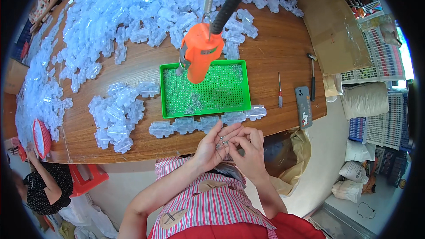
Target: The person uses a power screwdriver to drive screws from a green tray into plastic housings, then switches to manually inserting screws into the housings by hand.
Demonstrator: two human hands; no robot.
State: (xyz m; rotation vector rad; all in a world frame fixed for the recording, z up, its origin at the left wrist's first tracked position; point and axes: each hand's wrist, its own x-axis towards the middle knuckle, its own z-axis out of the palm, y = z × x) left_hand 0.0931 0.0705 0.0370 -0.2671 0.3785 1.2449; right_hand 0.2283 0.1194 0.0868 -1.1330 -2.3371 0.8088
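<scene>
My left hand [211,145] is cupped palm up just off the near edge of the wooden table [146,146], holding several small metal screws [221,141]. My right hand [248,147] is beside it, its fingertips pinching at the screws in the left palm. In front of both hands lies a row of clear plastic parts [208,121] joined end to end. Behind that row sits a green perforated tray [206,89] with several screws in it. An orange electric screwdriver [201,53] hangs on a spring and cable above the tray.
A large heap of clear plastic parts [110,13] covers the far and left table, with a smaller pile [117,115] left of the tray. A thin screwdriver [280,89], a phone [303,106] and a small hammer [312,77] lie right. Another person [42,181] sits lower left.
</scene>
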